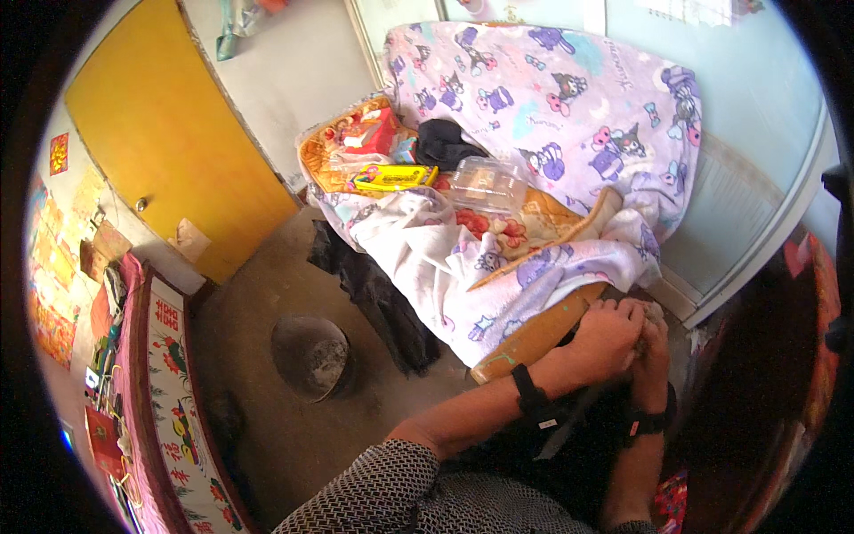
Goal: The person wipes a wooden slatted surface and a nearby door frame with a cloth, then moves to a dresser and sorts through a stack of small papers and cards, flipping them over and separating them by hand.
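My left hand (610,334) is curled, knuckles up, at the right end of a wooden armrest (534,334) of a covered sofa. Pressed against it on the right is my right hand (652,344). A small greyish patch shows by the fingertips; whether it is something held cannot be made out. Both wrists wear dark bands. Beyond the hands, a purple cartoon-print blanket (554,120) drapes the sofa's back and front. On the orange quilted seat cover lie a clear plastic container (490,183), a yellow box (393,177), a black cloth item (444,143) and a red box (370,133).
A dark round basin (310,357) with pale residue stands on the floor, left of black fabric (380,307) beside the sofa. A long panel with floral pictures and characters (177,400) runs along the left. A yellow door (173,140) is at upper left, a glazed partition (734,120) at right.
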`<state>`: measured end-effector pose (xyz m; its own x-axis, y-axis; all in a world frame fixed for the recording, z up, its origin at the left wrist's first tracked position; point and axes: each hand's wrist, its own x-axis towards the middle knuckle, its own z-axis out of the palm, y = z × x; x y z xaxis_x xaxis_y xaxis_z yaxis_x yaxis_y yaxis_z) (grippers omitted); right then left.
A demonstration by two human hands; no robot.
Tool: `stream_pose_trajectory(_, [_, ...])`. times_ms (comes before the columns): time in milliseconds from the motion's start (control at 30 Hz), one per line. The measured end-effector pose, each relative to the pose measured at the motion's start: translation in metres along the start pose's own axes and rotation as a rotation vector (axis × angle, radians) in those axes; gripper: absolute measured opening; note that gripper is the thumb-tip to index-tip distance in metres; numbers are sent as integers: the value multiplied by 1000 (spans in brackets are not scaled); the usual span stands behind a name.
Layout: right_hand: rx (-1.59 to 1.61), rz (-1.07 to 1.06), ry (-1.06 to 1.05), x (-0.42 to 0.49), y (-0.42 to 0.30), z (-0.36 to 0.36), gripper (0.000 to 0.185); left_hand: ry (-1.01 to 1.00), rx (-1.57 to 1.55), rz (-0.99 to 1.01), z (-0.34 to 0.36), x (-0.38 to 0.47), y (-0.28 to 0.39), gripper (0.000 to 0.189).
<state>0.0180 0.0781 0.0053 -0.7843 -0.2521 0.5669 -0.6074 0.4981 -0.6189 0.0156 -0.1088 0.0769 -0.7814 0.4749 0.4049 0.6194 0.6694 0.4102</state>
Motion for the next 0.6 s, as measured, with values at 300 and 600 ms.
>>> stream_pose_trajectory(300, [248,402,376,-11,0,2,70,183,-2,-73,-55,1,-42,48])
stream_pose_trajectory(600, [532,426,372,5,-16,14,64,121,22,59,-28,-14,-45,51])
